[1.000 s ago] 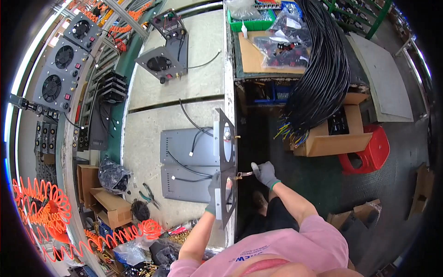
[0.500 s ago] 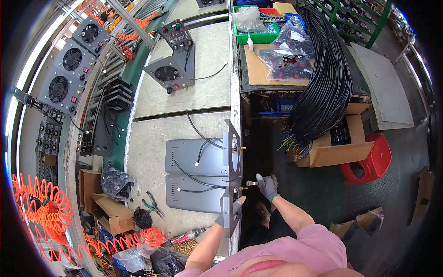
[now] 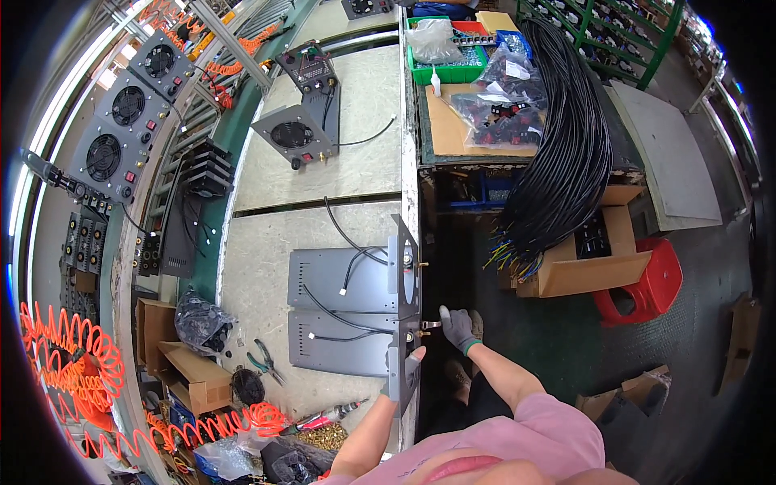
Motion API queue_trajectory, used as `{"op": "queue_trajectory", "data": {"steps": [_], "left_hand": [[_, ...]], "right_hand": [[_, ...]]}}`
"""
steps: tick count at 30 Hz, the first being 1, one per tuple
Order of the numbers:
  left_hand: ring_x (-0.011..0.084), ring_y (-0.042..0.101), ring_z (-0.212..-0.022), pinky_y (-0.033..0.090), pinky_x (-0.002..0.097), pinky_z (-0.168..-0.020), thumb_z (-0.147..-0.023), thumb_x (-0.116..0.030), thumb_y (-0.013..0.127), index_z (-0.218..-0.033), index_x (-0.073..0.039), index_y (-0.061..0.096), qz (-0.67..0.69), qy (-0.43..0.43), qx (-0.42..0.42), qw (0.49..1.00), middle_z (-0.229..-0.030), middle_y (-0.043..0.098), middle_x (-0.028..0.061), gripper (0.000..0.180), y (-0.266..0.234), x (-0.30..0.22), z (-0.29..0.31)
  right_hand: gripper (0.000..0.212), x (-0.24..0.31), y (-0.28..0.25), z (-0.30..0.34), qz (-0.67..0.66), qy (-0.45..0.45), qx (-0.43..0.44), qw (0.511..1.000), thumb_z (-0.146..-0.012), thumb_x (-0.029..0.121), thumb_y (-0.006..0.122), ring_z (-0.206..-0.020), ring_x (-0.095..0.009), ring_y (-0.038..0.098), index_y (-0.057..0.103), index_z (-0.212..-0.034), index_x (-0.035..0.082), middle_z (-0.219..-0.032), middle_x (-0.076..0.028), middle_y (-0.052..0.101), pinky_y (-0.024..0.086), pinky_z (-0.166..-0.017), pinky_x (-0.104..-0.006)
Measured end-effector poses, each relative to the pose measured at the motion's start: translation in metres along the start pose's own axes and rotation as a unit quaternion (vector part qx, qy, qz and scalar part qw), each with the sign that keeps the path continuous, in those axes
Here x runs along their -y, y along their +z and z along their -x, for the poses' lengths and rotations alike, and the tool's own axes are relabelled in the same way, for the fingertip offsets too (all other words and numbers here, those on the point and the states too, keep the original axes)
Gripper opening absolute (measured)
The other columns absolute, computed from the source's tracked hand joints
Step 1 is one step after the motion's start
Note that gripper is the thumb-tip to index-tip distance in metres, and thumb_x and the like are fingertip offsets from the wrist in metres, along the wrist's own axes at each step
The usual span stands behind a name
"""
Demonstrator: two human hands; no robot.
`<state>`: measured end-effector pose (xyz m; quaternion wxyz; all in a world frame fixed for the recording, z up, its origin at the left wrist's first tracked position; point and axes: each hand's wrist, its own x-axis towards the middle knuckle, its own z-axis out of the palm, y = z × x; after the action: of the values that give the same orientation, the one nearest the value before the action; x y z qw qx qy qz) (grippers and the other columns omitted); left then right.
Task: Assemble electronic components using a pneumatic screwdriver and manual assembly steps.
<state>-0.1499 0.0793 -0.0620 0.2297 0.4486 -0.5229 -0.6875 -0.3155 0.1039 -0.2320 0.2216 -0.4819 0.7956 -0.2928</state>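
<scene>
Two grey sheet-metal casings lie side by side on the bench, the far casing (image 3: 343, 271) and the near casing (image 3: 339, 346), each with an upright end panel along the bench edge. Black cables with white connectors rest on both. My left hand (image 3: 413, 365), in a fingerless-looking grey glove, grips the near casing's end panel, thumb on its outer face; its other fingers are partly hidden. In my gloved right hand (image 3: 459, 328) is a small metal wrench (image 3: 432, 324). The wrench's head is at the brass fitting (image 3: 419, 333) that sticks out of this panel.
Pliers (image 3: 263, 361) and a power screwdriver (image 3: 327, 415) lie left of my left arm. Farther up the bench stands a casing with a fan (image 3: 291, 136). A thick bundle of black cables (image 3: 570, 153) hangs over a side table, above an open carton (image 3: 594, 271) and red stool (image 3: 651, 283).
My right hand has moved slightly left, bringing the wrench up to the fitting on the near panel. My left hand stays on the panel.
</scene>
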Motion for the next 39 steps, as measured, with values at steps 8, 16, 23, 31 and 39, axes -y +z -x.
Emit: {"op": "queue_trajectory", "data": {"steps": [8, 16, 23, 31, 39], "left_hand": [[0.0143, 0.045, -0.103, 0.038, 0.0307, -0.09, -0.083, -0.022, 0.068, -0.122, -0.005, 0.049, 0.115, 0.029, -0.018, 0.993, -0.112, 0.052, 0.0028, 0.047, 0.011, 0.0, -0.001], [0.0183, 0.042, -0.114, 0.035, 0.0322, -0.098, -0.082, -0.029, 0.063, -0.139, 0.001, 0.024, 0.088, -0.015, -0.007, 0.996, -0.126, 0.042, 0.0115, 0.075, 0.005, 0.003, 0.011], [0.0185, 0.046, -0.108, 0.036, 0.0333, -0.095, -0.08, -0.048, 0.063, -0.13, 0.005, 0.037, -0.011, 0.049, -0.01, 0.999, -0.115, 0.05, 0.0127, 0.077, 0.024, -0.05, 0.008], [0.0202, 0.046, -0.099, 0.036, 0.0325, -0.09, -0.073, -0.05, 0.065, -0.121, 0.003, 0.044, -0.023, 0.051, -0.095, 0.994, -0.106, 0.048, 0.0099, 0.075, 0.024, -0.022, -0.004], [0.0195, 0.044, -0.113, 0.034, 0.0323, -0.097, -0.082, -0.025, 0.063, -0.13, -0.001, 0.041, -0.063, 0.056, -0.047, 0.995, -0.122, 0.048, 0.0101, 0.058, 0.014, -0.017, 0.001]], "right_hand": [[0.058, -0.018, 0.023, -0.006, -0.016, -0.033, -0.019, 0.999, -0.096, 0.042, 0.031, -0.066, -0.041, 0.056, 0.058, -0.061, 0.004, -0.067, -0.019, 0.061, 0.043, -0.069, -0.0495], [0.063, -0.004, -0.01, 0.034, 0.02, 0.092, 0.045, 0.995, -0.096, 0.043, 0.03, -0.073, -0.042, 0.058, 0.062, -0.062, 0.001, -0.07, -0.022, 0.062, 0.043, -0.08, -0.0484], [0.06, -0.011, -0.031, 0.013, -0.057, 0.082, -0.039, 0.994, -0.098, 0.037, 0.031, -0.064, -0.043, 0.053, 0.057, -0.059, -0.002, -0.061, -0.023, 0.057, 0.039, -0.07, -0.0498], [0.058, -0.003, -0.031, 0.003, -0.062, -0.003, -0.022, 0.998, -0.096, 0.044, 0.031, -0.066, -0.038, 0.053, 0.058, -0.062, 0.006, -0.063, -0.017, 0.058, 0.04, -0.067, -0.0445], [0.053, -0.007, -0.011, 0.008, -0.114, -0.032, -0.035, 0.992, -0.094, 0.038, 0.038, -0.065, -0.037, 0.053, 0.054, -0.056, 0.005, -0.062, -0.016, 0.057, 0.04, -0.067, -0.0448]]}}
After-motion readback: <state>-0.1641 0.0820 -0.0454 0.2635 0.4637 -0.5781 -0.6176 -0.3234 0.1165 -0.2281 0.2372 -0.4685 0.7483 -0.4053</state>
